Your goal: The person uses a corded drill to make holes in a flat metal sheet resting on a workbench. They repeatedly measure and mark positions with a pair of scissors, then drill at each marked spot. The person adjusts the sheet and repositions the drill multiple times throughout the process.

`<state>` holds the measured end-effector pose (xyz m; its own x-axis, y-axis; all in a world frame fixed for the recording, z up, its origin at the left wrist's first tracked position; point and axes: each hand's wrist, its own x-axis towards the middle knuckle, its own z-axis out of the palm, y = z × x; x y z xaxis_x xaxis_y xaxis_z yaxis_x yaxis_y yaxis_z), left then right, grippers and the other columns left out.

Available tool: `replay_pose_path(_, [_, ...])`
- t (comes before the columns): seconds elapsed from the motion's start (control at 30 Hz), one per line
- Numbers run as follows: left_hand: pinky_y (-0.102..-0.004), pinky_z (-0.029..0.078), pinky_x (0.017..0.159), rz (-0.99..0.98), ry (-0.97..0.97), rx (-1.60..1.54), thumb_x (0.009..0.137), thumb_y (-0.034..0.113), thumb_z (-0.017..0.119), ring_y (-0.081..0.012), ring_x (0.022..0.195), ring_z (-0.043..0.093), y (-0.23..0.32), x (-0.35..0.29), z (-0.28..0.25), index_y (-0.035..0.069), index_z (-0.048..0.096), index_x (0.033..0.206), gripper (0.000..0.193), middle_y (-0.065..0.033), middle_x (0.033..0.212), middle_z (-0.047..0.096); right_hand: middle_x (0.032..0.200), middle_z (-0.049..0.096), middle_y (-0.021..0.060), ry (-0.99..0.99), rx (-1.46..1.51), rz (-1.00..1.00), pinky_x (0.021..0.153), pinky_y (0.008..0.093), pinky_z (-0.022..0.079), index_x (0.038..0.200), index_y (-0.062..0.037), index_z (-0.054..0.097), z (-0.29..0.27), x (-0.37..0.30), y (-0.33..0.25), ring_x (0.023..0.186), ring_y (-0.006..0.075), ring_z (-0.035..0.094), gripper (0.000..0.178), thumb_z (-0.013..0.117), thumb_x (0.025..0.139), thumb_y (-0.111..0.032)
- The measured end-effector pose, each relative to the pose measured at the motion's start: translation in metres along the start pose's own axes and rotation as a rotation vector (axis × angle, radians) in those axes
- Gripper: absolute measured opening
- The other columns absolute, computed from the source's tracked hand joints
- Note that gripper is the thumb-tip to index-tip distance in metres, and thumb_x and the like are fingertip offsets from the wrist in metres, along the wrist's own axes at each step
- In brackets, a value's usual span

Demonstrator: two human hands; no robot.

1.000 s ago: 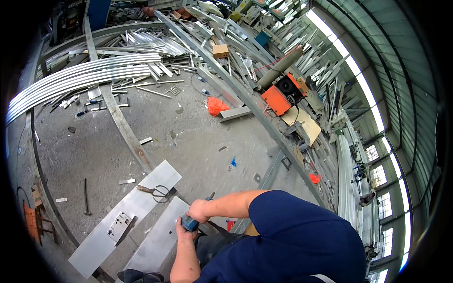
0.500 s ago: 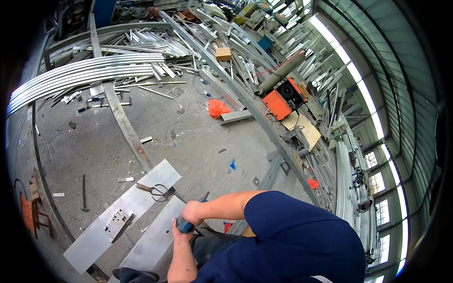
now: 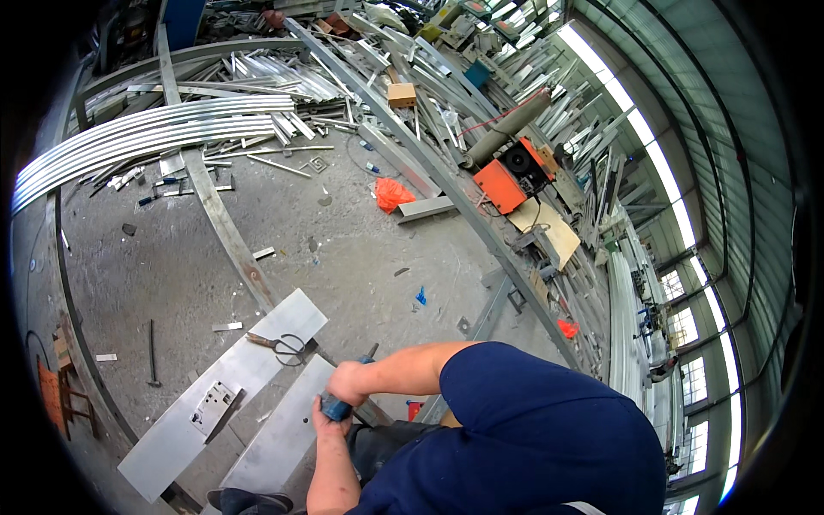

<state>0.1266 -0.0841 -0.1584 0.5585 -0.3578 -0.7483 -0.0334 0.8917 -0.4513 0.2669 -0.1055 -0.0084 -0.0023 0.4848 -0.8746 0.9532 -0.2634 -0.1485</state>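
Observation:
Both my hands are closed on a blue hand-held power tool (image 3: 336, 408) with a narrow dark tip that points away to the upper right. My right hand (image 3: 348, 383) wraps over its front part. Lower down, my left hand (image 3: 324, 421) grips the rear end. The tool is held over the right edge of a flat silver metal panel (image 3: 279, 433) with a small dark hole in it. Alongside lies a longer silver panel (image 3: 176, 442), bearing dark-handled scissors (image 3: 280, 345) and a rectangular metal lock-like plate (image 3: 213, 407). My fingers hide most of the tool's body.
Long steel beams (image 3: 225, 219) cross the floor under and beyond the panels. A hammer-like rod (image 3: 152, 354) and a small wooden stool (image 3: 64, 399) are at the left. Farther off are an orange machine (image 3: 502, 184), an orange-red bag (image 3: 393, 196) and heaps of metal profiles (image 3: 266, 77).
The whole view has shifted very slightly. Both hands keep the same grip on the blue power tool, and the panels, scissors and lock-like plate stay in place.

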Motion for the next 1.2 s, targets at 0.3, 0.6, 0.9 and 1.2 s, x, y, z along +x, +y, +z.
replay_pose_path(0.3, [-0.0484, 0.047, 0.103, -0.018, -0.065, 0.057, 0.096, 0.048, 0.057, -0.0297, 0.113, 0.063, -0.011, -0.005, -0.011, 0.013, 0.060, 0.123, 0.044, -0.0077, 0.122, 0.066, 0.098, 0.072, 0.0164, -0.006, 0.063, 0.022, 0.078, 0.0451, 0.056, 0.133, -0.0037, 0.054, 0.002, -0.032, -0.011, 0.092, 0.0352, 0.071, 0.061, 0.068, 0.074, -0.015])
replay_pose_path(0.6, [-0.0503, 0.049, 0.100, -0.062, -0.014, 0.138, 0.095, 0.047, 0.058, -0.0298, 0.107, 0.066, -0.010, -0.003, -0.018, 0.014, 0.062, 0.117, 0.040, -0.0073, 0.115, 0.069, 0.100, 0.073, 0.0175, 0.027, 0.085, 0.069, 0.079, 0.0438, 0.056, 0.128, -0.0017, 0.055, 0.018, -0.032, -0.018, 0.093, 0.0339, 0.071, 0.055, 0.070, 0.078, -0.020])
replay_pose_path(0.9, [-0.0425, 0.054, 0.090, -0.066, -0.099, 0.050, 0.097, 0.043, 0.054, -0.0270, 0.093, 0.069, -0.012, -0.002, -0.007, 0.011, 0.067, 0.104, 0.036, -0.0057, 0.100, 0.073, 0.092, 0.073, 0.0173, -0.060, 0.050, 0.060, 0.071, 0.0482, 0.056, 0.141, -0.0035, 0.045, 0.026, -0.012, -0.006, 0.083, 0.0350, 0.072, 0.069, 0.069, 0.078, -0.019])
replay_pose_path(1.2, [-0.0467, 0.055, 0.093, -0.111, 0.016, -0.105, 0.095, 0.038, 0.061, -0.0285, 0.095, 0.071, -0.007, -0.011, 0.000, 0.008, 0.063, 0.111, 0.034, -0.0092, 0.105, 0.071, 0.100, 0.073, 0.0148, -0.128, -0.107, 0.080, 0.079, 0.0432, 0.057, 0.142, -0.0058, 0.046, -0.014, -0.018, -0.027, 0.091, 0.0321, 0.072, 0.066, 0.062, 0.078, -0.014])
